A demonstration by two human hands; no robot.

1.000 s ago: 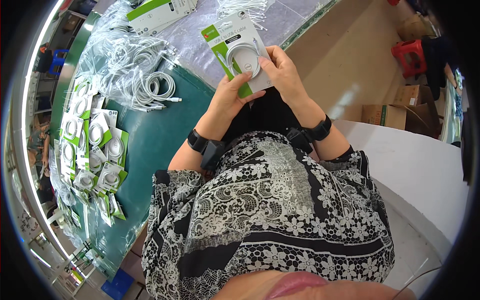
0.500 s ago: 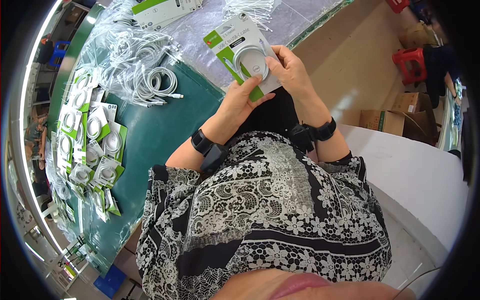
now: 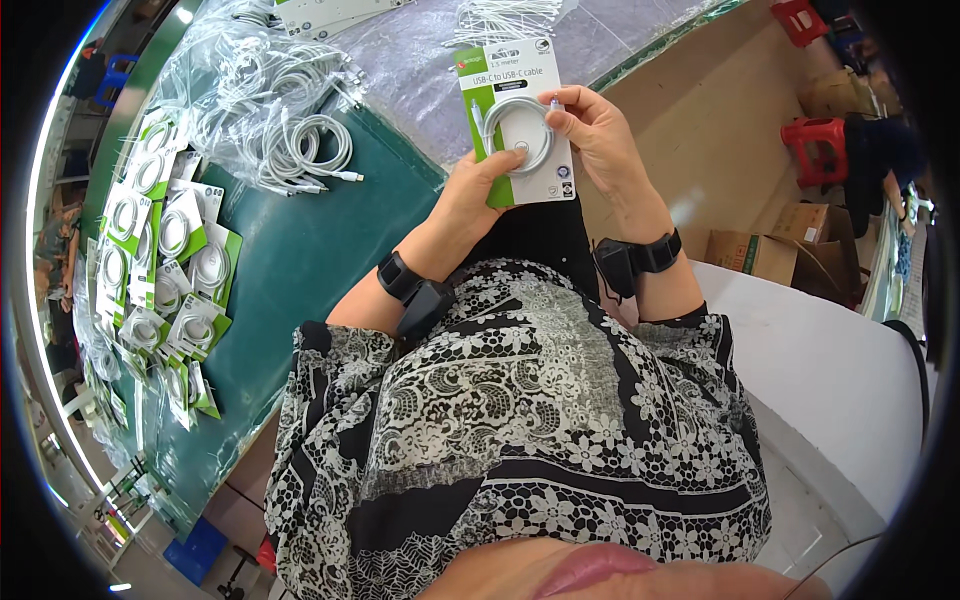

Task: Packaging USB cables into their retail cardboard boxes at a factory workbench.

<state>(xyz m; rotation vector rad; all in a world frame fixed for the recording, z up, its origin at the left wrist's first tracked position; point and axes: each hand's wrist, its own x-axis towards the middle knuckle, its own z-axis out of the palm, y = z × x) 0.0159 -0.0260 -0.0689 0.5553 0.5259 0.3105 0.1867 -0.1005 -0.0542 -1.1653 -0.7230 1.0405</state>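
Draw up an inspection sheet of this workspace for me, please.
Surface: green table, partly under a grey sheet.
Items in hand: upright card with a coiled white cable.
Clutter: overlapping carded cables at left; thin white strips at the far side.
Hands: left hand holds the card, thumb over the coil; right hand at the cable's right end, pinch unclear.
Cables: loose white coils beside clear plastic.
Surroundings: red stool and cardboard boxes at right.
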